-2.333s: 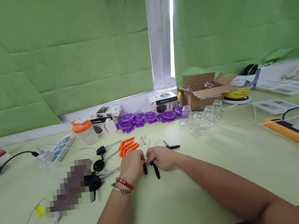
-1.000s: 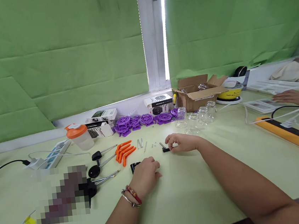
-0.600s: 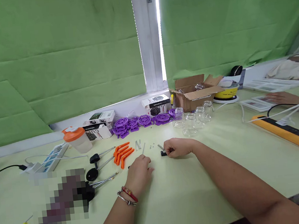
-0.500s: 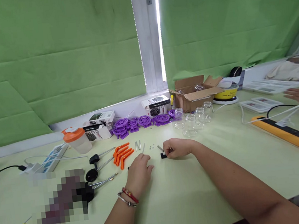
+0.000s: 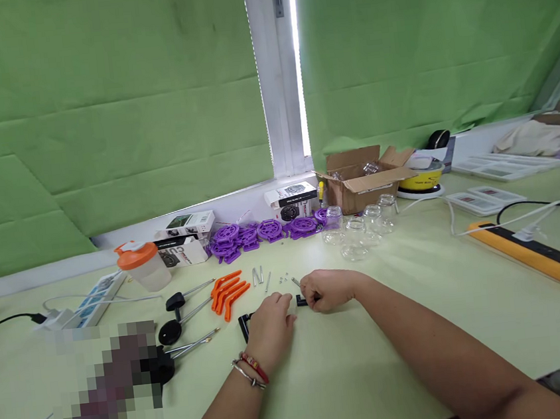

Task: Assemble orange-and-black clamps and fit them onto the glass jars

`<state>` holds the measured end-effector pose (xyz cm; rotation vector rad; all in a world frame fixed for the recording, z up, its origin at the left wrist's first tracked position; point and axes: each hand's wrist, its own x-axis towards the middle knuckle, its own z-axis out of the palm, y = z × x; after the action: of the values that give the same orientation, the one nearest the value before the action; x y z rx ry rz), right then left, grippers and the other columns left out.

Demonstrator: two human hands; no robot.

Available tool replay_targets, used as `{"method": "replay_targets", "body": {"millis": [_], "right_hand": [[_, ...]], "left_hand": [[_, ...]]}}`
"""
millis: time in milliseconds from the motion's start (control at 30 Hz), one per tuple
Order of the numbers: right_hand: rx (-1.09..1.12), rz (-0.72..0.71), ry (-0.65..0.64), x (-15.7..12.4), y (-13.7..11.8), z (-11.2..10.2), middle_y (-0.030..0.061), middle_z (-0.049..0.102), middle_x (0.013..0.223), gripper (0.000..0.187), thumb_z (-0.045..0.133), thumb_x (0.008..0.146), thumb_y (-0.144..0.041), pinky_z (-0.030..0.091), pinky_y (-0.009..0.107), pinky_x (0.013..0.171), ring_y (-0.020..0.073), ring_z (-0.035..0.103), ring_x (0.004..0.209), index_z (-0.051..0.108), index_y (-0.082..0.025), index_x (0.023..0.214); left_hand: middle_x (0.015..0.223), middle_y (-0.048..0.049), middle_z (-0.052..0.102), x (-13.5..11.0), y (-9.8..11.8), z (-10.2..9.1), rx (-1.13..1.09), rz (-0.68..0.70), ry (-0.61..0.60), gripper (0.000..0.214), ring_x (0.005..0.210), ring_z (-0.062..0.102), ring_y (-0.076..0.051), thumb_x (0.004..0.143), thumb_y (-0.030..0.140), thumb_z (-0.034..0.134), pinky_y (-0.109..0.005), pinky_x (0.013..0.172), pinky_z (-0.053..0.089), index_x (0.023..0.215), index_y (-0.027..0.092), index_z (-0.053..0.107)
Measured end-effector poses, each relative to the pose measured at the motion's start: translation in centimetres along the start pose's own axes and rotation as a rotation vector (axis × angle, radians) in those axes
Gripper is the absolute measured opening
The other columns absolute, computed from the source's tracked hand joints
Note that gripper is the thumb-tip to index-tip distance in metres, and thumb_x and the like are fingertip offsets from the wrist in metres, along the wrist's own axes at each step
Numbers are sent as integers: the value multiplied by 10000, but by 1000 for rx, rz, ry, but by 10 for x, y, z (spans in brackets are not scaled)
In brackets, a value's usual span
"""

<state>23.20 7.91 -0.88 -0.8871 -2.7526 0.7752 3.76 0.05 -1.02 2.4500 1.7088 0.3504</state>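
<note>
My left hand (image 5: 271,328) rests on the pale green table (image 5: 357,368), fingers curled over a small black plastic part (image 5: 245,324) whose end shows at its left side. Just to the right, my right hand (image 5: 327,290) is closed in a pinch on another small black part (image 5: 301,300). Beyond the hands lie a small spring (image 5: 295,282), a few metal pins (image 5: 260,277) and tiny screws. Orange plastic pieces (image 5: 227,291) lie to the left of the pins.
Black-knobbed metal rods (image 5: 183,309) lie at the left, near a power strip (image 5: 90,304) and an orange-lidded cup (image 5: 139,266). Purple gear parts (image 5: 262,231), small boxes, glass jars (image 5: 361,224) and a cardboard box (image 5: 364,177) line the back. An orange-edged bar (image 5: 540,255) with cables lies at the right.
The hands parted from a shared grip on black parts. My right hand reached out to the black piece by the spring and drew it back toward the left hand. A person's hand at far right is gone.
</note>
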Motion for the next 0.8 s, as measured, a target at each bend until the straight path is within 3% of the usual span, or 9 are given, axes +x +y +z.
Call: {"method": "replay_targets", "body": {"millis": [133, 267, 533, 667, 800], "right_hand": [[71, -91, -65, 2, 5, 3, 12, 625, 840, 195, 556, 623, -103, 424, 178, 604, 97, 546, 660, 711, -171, 719], [124, -132, -103, 4, 7, 1, 13, 615, 818, 176, 561, 616, -80, 420, 176, 620, 97, 538, 688, 700, -155, 694], [286, -115, -94, 2, 5, -1, 10, 602, 860, 155, 587, 612, -65, 427, 183, 639, 94, 533, 709, 690, -152, 689], [381, -110, -50, 5, 8, 5, 12, 598, 895, 138, 608, 626, -85, 438, 188, 669, 102, 547, 748, 699, -159, 699], [442, -127, -22, 7, 9, 9, 9, 596, 859, 120, 613, 656, -113, 437, 197, 687, 107, 548, 758, 700, -163, 722]], "left_hand": [[980, -34, 595, 4, 2, 4, 36, 45, -11, 285, 933, 526, -196, 801, 181, 489, -276, 692, 386, 1072, 249, 547], [943, -26, 599, 8, 3, 8, 70, 104, -22, 185, 905, 514, -195, 811, 180, 480, -275, 676, 373, 946, 243, 589], [944, -63, 611, 8, 5, 10, 86, 160, -25, 164, 882, 512, -213, 834, 158, 424, -324, 746, 399, 908, 183, 567], [918, -75, 603, 6, 4, 10, -59, 84, 20, 198, 861, 525, -213, 855, 167, 365, -334, 746, 411, 908, 177, 555], [969, -69, 588, 6, 3, 8, -364, 98, 120, 251, 897, 534, -185, 841, 138, 353, -312, 801, 421, 992, 194, 545]]}}
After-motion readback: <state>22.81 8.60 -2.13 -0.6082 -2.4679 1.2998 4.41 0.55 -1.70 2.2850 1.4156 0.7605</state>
